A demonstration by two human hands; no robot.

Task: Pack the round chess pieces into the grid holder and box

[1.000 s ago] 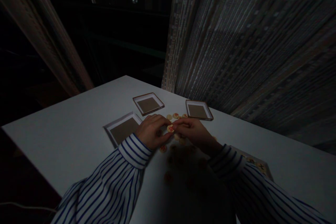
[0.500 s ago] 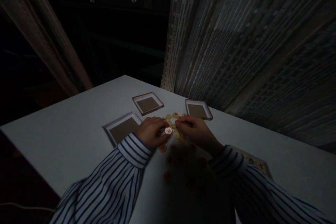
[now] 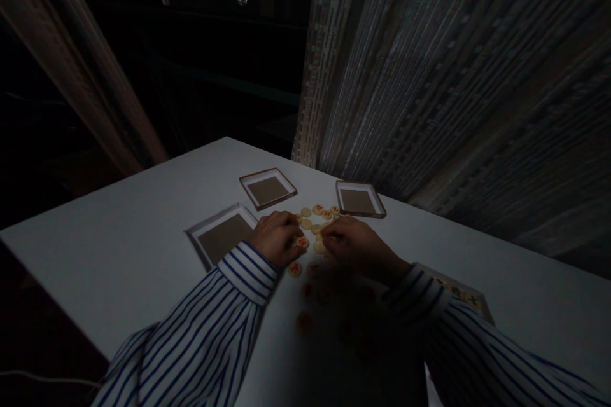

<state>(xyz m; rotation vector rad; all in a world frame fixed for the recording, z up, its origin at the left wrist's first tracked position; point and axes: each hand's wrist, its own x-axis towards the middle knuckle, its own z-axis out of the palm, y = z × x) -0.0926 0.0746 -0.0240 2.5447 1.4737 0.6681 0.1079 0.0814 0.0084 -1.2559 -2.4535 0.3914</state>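
Observation:
Several round cream game pieces (image 3: 317, 209) with red marks lie scattered on a white table (image 3: 143, 229). My left hand (image 3: 277, 238), in a striped sleeve, rests curled on the table with its fingertips closed on one round piece (image 3: 301, 241). My right hand (image 3: 356, 245) lies curled just to the right of it, fingertips pinched over another pale piece (image 3: 319, 246). More pieces (image 3: 305, 321) lie in shadow nearer to me.
Three shallow square trays with brown bottoms stand around the pieces: one left (image 3: 222, 235), one behind (image 3: 267, 189), one at the right (image 3: 359, 199). A board with marked pieces (image 3: 461, 296) shows past my right sleeve. A patterned curtain (image 3: 453, 76) hangs behind the table.
Both hands have come down from holding one piece together above the table. They now rest low among the pieces, each with its fingertips on a separate piece.

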